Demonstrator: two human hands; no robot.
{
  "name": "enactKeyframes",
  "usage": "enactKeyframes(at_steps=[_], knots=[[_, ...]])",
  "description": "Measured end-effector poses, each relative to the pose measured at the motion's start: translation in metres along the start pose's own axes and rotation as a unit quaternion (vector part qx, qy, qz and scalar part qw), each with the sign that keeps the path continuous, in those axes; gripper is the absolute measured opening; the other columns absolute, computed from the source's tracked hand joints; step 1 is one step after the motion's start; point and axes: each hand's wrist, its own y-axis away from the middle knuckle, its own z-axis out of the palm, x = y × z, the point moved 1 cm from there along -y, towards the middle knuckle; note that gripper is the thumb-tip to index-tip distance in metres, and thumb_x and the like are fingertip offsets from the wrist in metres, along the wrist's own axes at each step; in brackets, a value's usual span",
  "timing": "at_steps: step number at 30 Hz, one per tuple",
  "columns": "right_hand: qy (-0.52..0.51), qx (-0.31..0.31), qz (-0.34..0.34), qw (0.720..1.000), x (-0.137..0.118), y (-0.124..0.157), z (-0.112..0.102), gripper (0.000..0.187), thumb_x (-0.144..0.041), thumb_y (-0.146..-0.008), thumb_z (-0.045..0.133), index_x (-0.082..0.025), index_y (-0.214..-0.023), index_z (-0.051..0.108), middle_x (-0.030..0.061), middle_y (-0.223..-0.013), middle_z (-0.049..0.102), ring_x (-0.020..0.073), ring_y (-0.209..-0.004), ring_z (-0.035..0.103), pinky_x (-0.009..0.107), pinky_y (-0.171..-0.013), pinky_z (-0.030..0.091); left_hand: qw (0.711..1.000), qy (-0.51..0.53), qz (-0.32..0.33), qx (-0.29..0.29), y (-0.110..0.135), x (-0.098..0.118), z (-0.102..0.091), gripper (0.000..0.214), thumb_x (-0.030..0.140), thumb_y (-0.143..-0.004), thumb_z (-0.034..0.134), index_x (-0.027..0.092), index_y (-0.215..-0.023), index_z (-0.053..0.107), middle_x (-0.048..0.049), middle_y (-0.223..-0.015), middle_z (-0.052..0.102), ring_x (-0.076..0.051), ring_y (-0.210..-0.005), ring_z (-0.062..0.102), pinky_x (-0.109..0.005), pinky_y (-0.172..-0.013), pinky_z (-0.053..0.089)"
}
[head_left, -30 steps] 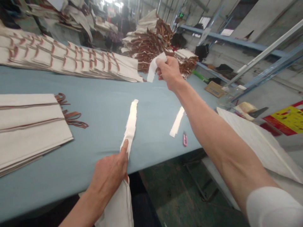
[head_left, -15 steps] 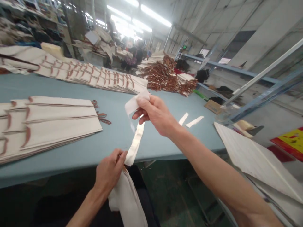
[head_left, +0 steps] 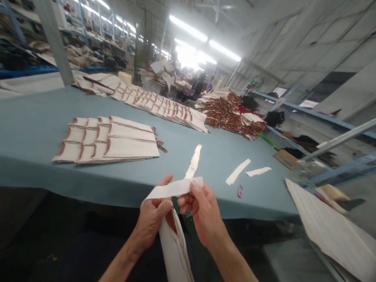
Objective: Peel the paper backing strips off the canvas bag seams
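Note:
My left hand (head_left: 152, 221) is closed on the top of a cream fabric piece (head_left: 173, 254) with a brown inner layer, which hangs down below the table edge. A white strip (head_left: 169, 190) stretches across above that hand, its left end curling down behind the fingers. My right hand (head_left: 204, 209) pinches the strip's right end between thumb and fingers. Just behind the hands, another pale strip (head_left: 194, 160) lies on the blue-green table (head_left: 217, 152). Whether the left fingers also grip the white strip is hard to see.
Layered cream pieces with brown edges (head_left: 126, 147) lie at left on the table. A long row of similar pieces (head_left: 155, 102) and a brown-edged heap (head_left: 226, 111) sit behind. Two strips (head_left: 237, 171) and a small pink object (head_left: 240, 191) lie at right, near a pale board (head_left: 326, 223).
My right hand has come down towards my left, drawing the white strip across above it. The view has turned left, and the pink object now shows on the table.

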Motion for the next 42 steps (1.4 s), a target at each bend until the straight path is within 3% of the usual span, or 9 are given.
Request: enactKeyframes(at_steps=[5,8,12,23,27,30,33,37,42], knots=[[0.024,0.084,0.04,0.995,0.055,0.038,-0.021,0.073,-0.083,-0.072,0.093,-0.015,-0.09,0.073,0.0012,-0.066,0.074,0.0097,-0.056,0.066,0.016,-0.051,0.054,0.992,-0.092,0.043,0.073,0.025,0.006,-0.025,0.094,0.088,-0.087,0.071,0.008,-0.135,0.079,-0.0043,-0.073,0.073,-0.021,-0.066,0.064,-0.031,-0.065,0.053],[0.033,0.094,0.064,0.993,0.078,0.052,-0.025,0.076,-0.087,-0.074,0.089,-0.014,-0.09,0.075,0.0031,-0.068,0.075,0.0106,-0.058,0.067,0.018,-0.052,0.053,0.978,-0.176,0.074,0.081,0.043,0.015,-0.037,0.066,0.076,-0.093,0.074,0.015,-0.114,0.089,-0.0083,-0.087,0.082,-0.025,-0.083,0.072,-0.032,-0.078,0.057],[0.037,0.105,0.084,0.99,0.094,0.056,-0.031,0.075,-0.086,-0.072,0.091,-0.015,-0.089,0.075,0.0016,-0.066,0.073,0.0099,-0.056,0.062,0.018,-0.052,0.051,0.959,-0.26,0.094,0.071,0.061,0.03,-0.045,0.049,0.063,-0.099,0.07,0.022,-0.113,0.092,-0.0101,-0.107,0.089,-0.029,-0.1,0.078,-0.036,-0.092,0.06],[0.118,0.111,0.13,0.978,0.111,0.07,-0.065,0.073,-0.083,-0.073,0.091,-0.014,-0.096,0.08,0.0067,-0.076,0.078,0.0167,-0.064,0.068,0.025,-0.056,0.053,0.94,-0.33,0.093,-0.001,0.084,0.049,-0.044,0.043,0.056,-0.105,0.061,0.026,-0.109,0.091,-0.0063,-0.105,0.091,-0.027,-0.101,0.083,-0.034,-0.1,0.065],[0.261,0.169,-0.016,0.95,0.079,0.073,-0.078,0.06,-0.073,-0.092,0.079,-0.019,-0.117,0.08,0.0124,-0.114,0.086,0.0238,-0.096,0.079,0.033,-0.081,0.063,0.922,-0.366,0.111,-0.061,0.089,0.051,-0.038,0.04,0.049,-0.109,0.058,0.028,-0.121,0.09,-0.0043,-0.117,0.092,-0.025,-0.111,0.085,-0.032,-0.11,0.063],[0.365,0.078,-0.168,0.912,0.043,0.077,-0.061,0.033,-0.053,-0.104,0.072,-0.024,-0.119,0.081,0.0091,-0.118,0.086,0.0249,-0.111,0.079,0.036,-0.097,0.061,0.907,-0.388,0.116,-0.118,0.09,0.058,-0.031,0.039,0.047,-0.109,0.059,0.027,-0.123,0.089,-0.0044,-0.12,0.092,-0.025,-0.114,0.085,-0.032,-0.113,0.062],[0.362,-0.06,-0.249,0.896,0.018,0.077,-0.026,0.023,-0.04,-0.101,0.076,-0.024,-0.117,0.078,0.0076,-0.123,0.084,0.0231,-0.116,0.078,0.035,-0.102,0.061,0.898,-0.388,0.085,-0.192,0.088,0.066,-0.023,0.036,0.041,-0.107,0.057,0.027,-0.114,0.089,-0.0032,-0.108,0.092,-0.024,-0.102,0.085,-0.029,-0.096,0.067],[0.337,-0.154,-0.251,0.894,0.018,0.074,0.007,0.015,-0.03,-0.096,0.083,-0.021,-0.106,0.077,0.0081,-0.115,0.085,0.0221,-0.111,0.08,0.034,-0.1,0.062,0.904,-0.352,0.039,-0.241,0.086,0.069,-0.017,0.031,0.027,-0.094,0.054,0.026,-0.088,0.085,-0.0024,-0.079,0.084,-0.022,-0.075,0.078,-0.027,-0.074,0.064],[0.283,-0.147,-0.228,0.92,0.03,0.075,0.014,0.007,-0.022,-0.099,0.08,-0.023,-0.105,0.077,0.0054,-0.108,0.086,0.0205,-0.102,0.081,0.034,-0.094,0.063,0.914,-0.349,0.033,-0.205,0.083,0.064,-0.017,0.027,0.025,-0.088,0.056,0.026,-0.083,0.082,-0.0033,-0.08,0.083,-0.024,-0.072,0.077,-0.029,-0.068,0.06]])
